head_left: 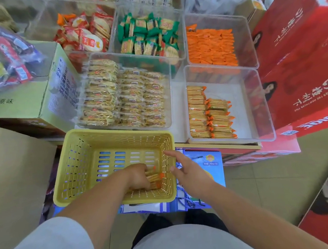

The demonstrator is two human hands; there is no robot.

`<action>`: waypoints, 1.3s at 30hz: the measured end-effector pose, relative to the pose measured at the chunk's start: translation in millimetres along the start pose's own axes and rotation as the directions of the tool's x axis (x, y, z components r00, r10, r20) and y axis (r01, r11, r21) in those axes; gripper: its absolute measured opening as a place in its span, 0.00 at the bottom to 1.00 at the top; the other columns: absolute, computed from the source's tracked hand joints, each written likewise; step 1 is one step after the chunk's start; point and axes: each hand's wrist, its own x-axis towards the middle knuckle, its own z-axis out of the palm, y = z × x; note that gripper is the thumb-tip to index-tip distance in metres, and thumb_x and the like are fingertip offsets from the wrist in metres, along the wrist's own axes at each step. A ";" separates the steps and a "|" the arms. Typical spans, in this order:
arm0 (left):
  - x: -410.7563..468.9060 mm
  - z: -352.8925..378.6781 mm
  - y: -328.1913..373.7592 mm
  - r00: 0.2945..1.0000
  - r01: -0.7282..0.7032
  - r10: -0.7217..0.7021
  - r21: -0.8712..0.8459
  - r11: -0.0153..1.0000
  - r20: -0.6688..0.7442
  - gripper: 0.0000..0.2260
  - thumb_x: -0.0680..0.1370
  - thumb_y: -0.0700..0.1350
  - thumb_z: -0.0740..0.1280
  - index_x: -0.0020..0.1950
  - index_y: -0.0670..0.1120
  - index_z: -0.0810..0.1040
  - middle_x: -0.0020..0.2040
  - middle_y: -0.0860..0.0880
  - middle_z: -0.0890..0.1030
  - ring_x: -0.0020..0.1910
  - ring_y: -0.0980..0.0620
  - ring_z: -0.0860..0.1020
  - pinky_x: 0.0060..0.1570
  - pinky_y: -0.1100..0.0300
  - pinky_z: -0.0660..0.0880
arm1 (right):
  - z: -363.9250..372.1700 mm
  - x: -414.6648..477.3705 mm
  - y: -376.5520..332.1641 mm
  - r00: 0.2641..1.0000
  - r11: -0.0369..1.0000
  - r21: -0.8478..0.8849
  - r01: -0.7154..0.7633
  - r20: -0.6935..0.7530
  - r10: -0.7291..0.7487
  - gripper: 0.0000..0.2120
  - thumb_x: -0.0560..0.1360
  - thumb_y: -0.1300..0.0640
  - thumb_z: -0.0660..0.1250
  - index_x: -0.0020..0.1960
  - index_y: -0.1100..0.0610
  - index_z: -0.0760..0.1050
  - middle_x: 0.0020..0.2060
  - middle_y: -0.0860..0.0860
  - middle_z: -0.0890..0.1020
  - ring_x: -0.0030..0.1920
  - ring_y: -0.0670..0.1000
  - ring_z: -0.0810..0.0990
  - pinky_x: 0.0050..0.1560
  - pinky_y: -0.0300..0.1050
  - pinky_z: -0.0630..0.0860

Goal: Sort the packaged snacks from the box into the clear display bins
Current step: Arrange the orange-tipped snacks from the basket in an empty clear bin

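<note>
the fingers of the left hand (pixel 139 178) were curled down around a few small cracker packets with orange ends (pixel 155 177), how many i could not tell. they lay in the near right corner of one yellow perforated plastic basket (pixel 116 131). the right hand (pixel 188 171) hung just beside the basket's right rim, fingers spread and straight, holding nothing, its forefinger tip over the rim. the basket stood on a blue printed carton (pixel 211 160).

beyond it i counted five clear plastic bins with stock in plain sight. the near right bin (pixel 263 106) held the same orange-ended crackers in two rows along its left side. the near left one held yellow-wrapped packets (pixel 126 99). behind them were orange packets (pixel 211 46), green packets (pixel 148 37) and red-and-white packets (pixel 85 36). more bins behind were cut off.

red printed cartons (pixel 301 54) stood stacked at the right, a green carton (pixel 46 106) at the left, and brown cardboard (pixel 16 175) nearer. the pale tiled floor (pixel 281 174) showed beneath.
</note>
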 end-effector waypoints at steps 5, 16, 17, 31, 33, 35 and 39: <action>-2.6 -6.2 1.2 1.000 -0.024 0.024 -0.036 0.999 0.010 0.39 0.70 0.50 0.79 0.78 0.49 0.67 0.69 0.48 0.76 0.63 0.46 0.78 0.59 0.53 0.77 | -2.1 -1.4 -3.1 1.000 1.000 0.018 -0.010 0.023 0.010 0.20 0.85 0.50 0.59 0.69 0.27 0.64 0.25 0.36 0.74 0.20 0.43 0.65 0.22 0.35 0.66; -70.9 -30.9 -32.7 0.984 -0.176 0.138 -0.532 0.829 -0.110 0.29 0.60 0.52 0.81 0.60 0.53 0.80 0.54 0.48 0.86 0.51 0.48 0.85 0.49 0.51 0.81 | -7.6 -4.5 -6.1 0.993 0.988 -0.139 0.065 -0.086 -0.078 0.26 0.82 0.46 0.64 0.76 0.33 0.60 0.74 0.44 0.64 0.66 0.41 0.72 0.65 0.44 0.74; -82.2 -29.2 -35.0 0.978 -0.206 0.157 -0.678 0.705 -0.135 0.31 0.58 0.51 0.81 0.60 0.51 0.80 0.53 0.47 0.87 0.50 0.48 0.85 0.50 0.50 0.81 | -8.1 -6.7 -9.4 0.978 0.978 -0.186 0.095 -0.168 -0.127 0.27 0.80 0.42 0.65 0.76 0.34 0.60 0.74 0.41 0.62 0.72 0.43 0.64 0.71 0.45 0.67; -142.3 1.6 83.0 0.918 -0.395 0.017 -0.915 -0.076 -0.397 0.23 0.63 0.54 0.80 0.56 0.47 0.87 0.56 0.41 0.87 0.54 0.42 0.86 0.46 0.50 0.82 | -52.7 -17.0 -38.0 0.990 0.872 0.480 0.093 0.053 -0.134 0.06 0.79 0.53 0.71 0.55 0.49 0.79 0.48 0.51 0.85 0.47 0.52 0.84 0.37 0.39 0.79; -139.2 4.5 99.2 0.913 -0.409 -0.030 -0.909 -0.076 -0.408 0.20 0.64 0.56 0.80 0.53 0.50 0.88 0.55 0.42 0.87 0.52 0.43 0.87 0.48 0.49 0.80 | -72.4 -11.8 -23.5 0.990 0.836 0.548 0.033 0.098 -0.103 0.08 0.79 0.53 0.70 0.57 0.52 0.79 0.51 0.53 0.85 0.48 0.53 0.84 0.38 0.36 0.78; -133.5 8.4 118.1 0.908 -0.414 -0.115 -0.906 -0.094 -0.403 0.24 0.64 0.58 0.78 0.56 0.48 0.87 0.55 0.42 0.87 0.50 0.43 0.87 0.48 0.50 0.79 | -92.7 -6.3 -7.9 0.983 0.824 0.566 0.009 0.146 -0.111 0.10 0.80 0.52 0.69 0.60 0.54 0.79 0.53 0.55 0.85 0.51 0.56 0.83 0.48 0.46 0.78; -121.7 14.2 166.6 0.895 -0.424 -0.207 -0.897 -0.123 -0.395 0.24 0.66 0.59 0.76 0.56 0.46 0.85 0.51 0.40 0.87 0.44 0.43 0.87 0.38 0.53 0.81 | -135.2 5.7 20.9 0.960 0.784 0.619 -0.039 0.242 -0.143 0.09 0.80 0.50 0.69 0.58 0.50 0.81 0.50 0.50 0.86 0.47 0.50 0.83 0.45 0.45 0.77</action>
